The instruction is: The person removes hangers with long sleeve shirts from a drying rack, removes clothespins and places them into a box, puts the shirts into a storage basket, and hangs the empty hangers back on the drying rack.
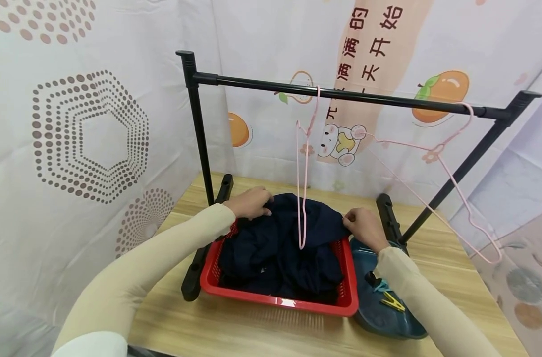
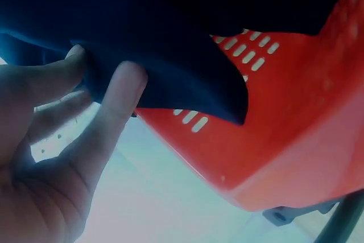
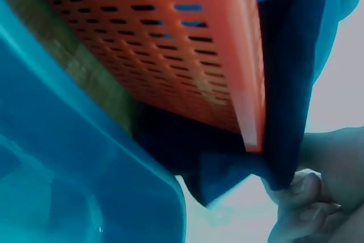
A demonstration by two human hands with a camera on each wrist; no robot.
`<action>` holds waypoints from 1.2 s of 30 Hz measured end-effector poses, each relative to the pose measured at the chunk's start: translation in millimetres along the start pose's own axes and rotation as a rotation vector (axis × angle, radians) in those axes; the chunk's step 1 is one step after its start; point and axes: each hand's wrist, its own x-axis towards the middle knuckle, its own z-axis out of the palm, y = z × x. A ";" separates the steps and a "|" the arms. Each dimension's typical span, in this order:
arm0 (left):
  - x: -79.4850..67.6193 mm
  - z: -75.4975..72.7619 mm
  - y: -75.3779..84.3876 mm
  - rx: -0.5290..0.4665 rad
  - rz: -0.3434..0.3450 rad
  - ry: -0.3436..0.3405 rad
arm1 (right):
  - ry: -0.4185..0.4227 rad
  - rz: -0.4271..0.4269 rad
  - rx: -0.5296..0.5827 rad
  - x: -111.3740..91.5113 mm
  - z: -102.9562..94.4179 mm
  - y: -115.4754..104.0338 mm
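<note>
Dark navy cloth, apparently a garment (image 1: 257, 253), lies bunched in a red perforated basket (image 1: 253, 294). At the basket's back left, my left hand (image 1: 250, 203) holds the cloth. The left wrist view shows the thumb (image 2: 126, 86) and fingers pinching it, with a loose corner hanging over the red wall. My right hand (image 1: 364, 228) pinches another edge of the cloth at the basket's back right. In the right wrist view that fabric (image 3: 290, 83) drapes over the basket rim, beside curled fingers (image 3: 304, 192). Folds conceal the garment's exact kind.
A black rack's bar (image 1: 262, 85) spans above the basket, carrying two pink hangers; one hanger (image 1: 305, 188) dangles in front of the cloth, the other hanger (image 1: 467, 203) at right. A dark blue basin (image 1: 378, 325) with clothespins (image 1: 392, 301) stands right of the basket on the wooden table (image 1: 164, 317).
</note>
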 end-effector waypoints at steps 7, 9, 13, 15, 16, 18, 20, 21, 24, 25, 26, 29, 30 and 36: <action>4.1 3.6 -8.2 0.035 0.056 0.022 | 0.078 -0.050 0.097 3.0 2.5 -6.3; 3.8 3.2 -8.9 0.032 0.063 0.073 | 0.094 -0.056 0.107 2.3 2.7 -10.0; -0.4 -1.6 -8.7 0.000 0.091 0.164 | 0.121 -0.080 0.131 -3.8 1.5 -20.0; -6.2 -5.7 -7.6 0.008 0.105 0.196 | 0.137 -0.110 0.161 -9.5 -1.1 -25.8; -10.8 -8.1 -6.9 0.017 0.109 0.210 | 0.141 -0.131 0.182 -12.9 -3.1 -28.6; -23.1 -13.2 -5.3 0.022 0.107 0.232 | 0.155 -0.174 0.217 -21.6 -8.7 -33.7; -39.1 -17.7 -3.4 0.019 0.113 0.261 | 0.171 -0.219 0.240 -31.8 -15.0 -37.4; -48.0 -19.1 -2.2 0.013 0.118 0.278 | 0.176 -0.239 0.247 -37.6 -17.8 -38.4; -77.1 -18.4 0.7 -0.001 0.172 0.313 | 0.170 -0.309 0.266 -56.6 -24.6 -39.9; -87.2 -16.0 1.4 -0.001 0.196 0.315 | 0.156 -0.347 0.277 -62.7 -25.0 -39.6; -97.2 -13.1 2.5 -0.003 0.224 0.311 | 0.137 -0.393 0.288 -68.4 -24.7 -39.2; -124.0 -5.3 4.9 0.007 0.301 0.241 | 0.068 -0.517 0.312 -83.6 -21.1 -39.2; -130.7 -2.9 5.4 0.009 0.323 0.207 | 0.045 -0.553 0.314 -87.6 -19.2 -39.7; -145.3 8.6 6.4 0.044 0.393 0.049 | -0.138 -0.629 0.281 -98.6 0.3 -43.1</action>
